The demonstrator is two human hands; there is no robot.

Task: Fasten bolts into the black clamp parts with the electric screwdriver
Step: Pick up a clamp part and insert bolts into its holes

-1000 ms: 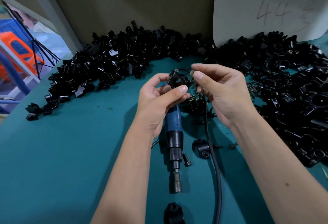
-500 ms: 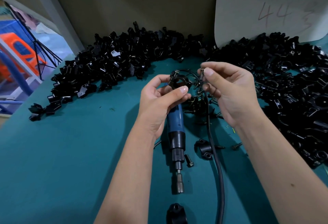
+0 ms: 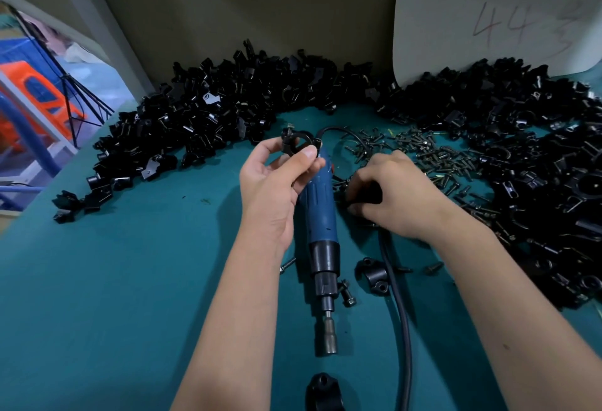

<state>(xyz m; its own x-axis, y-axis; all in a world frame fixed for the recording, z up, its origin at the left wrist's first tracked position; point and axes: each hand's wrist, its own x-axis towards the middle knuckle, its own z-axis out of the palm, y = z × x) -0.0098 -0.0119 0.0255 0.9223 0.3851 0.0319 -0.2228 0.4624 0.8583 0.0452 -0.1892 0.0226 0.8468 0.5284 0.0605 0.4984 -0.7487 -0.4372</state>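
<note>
Far left, a long heap of small black clamp parts (image 3: 208, 123) is lying along the back of the teal tabletop (image 3: 114, 296); they look like rigid moulded or cast pieces, light enough for two fingers, likely slick-faced, not fragile. The left hand (image 3: 273, 192) is holding one ring-shaped black clamp (image 3: 298, 143) up above the tabletop, thumb and fingertips pinching its lower rim, a bolt head standing at its upper left ear; holding by the rim is leaving the bolt holes reachable. Below it the blue-bodied electric screwdriver (image 3: 321, 231) is lying flat, untouched, socket bit pointing toward the camera; it looks heavier and stiff, best taken round the blue barrel, with its black cable (image 3: 399, 313) likely dragging. A loose clamp half (image 3: 373, 275) and stray bolts are lying just beside it. The right hand (image 3: 397, 195) is resting knuckles-up at the edge of the scattered small dark bolts (image 3: 433, 156), fingers curled under; whether they are pinching a bolt I cannot tell, the fingertips being hidden. Bolts are tiny, easily dropped. Another black part is being cut off at the bottom edge.
</note>
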